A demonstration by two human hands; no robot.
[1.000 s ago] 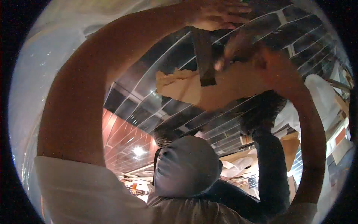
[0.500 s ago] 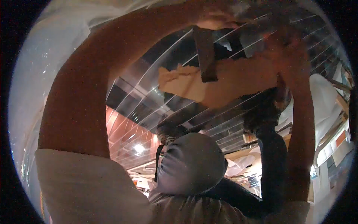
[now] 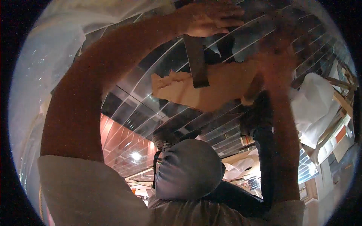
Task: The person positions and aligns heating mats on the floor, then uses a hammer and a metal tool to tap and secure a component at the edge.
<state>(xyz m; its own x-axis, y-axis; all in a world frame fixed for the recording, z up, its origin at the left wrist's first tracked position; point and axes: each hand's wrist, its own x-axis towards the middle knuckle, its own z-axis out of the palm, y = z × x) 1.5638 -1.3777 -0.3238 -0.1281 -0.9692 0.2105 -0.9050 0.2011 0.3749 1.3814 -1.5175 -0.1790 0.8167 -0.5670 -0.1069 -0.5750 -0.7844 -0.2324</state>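
My left hand (image 3: 211,19) is raised at the top of the view, fingers stretched out and flat. It lies against the dark lined panels (image 3: 132,94), beside the upper end of a dark flat strip (image 3: 197,62). The strip crosses a torn-edged piece of brown cardboard (image 3: 218,86). Up at the right, my right hand (image 3: 277,56) is dark and smeared by motion near the cardboard's right end. Its fingers cannot be made out, nor whether it holds anything.
Close below is a person in a grey cap (image 3: 188,169), with a dark-sleeved arm (image 3: 264,150) raised toward the cardboard. White sheeting (image 3: 56,75) hangs at the left. Crumpled white sheets (image 3: 315,105) and wooden pieces (image 3: 342,101) lie at the right. A lamp (image 3: 135,156) shines lower left.
My left hand's fingers now show spread flat, clear of the earlier blur. My right hand and forearm have shifted left. The cardboard and strip sit slightly further left and lower in view.
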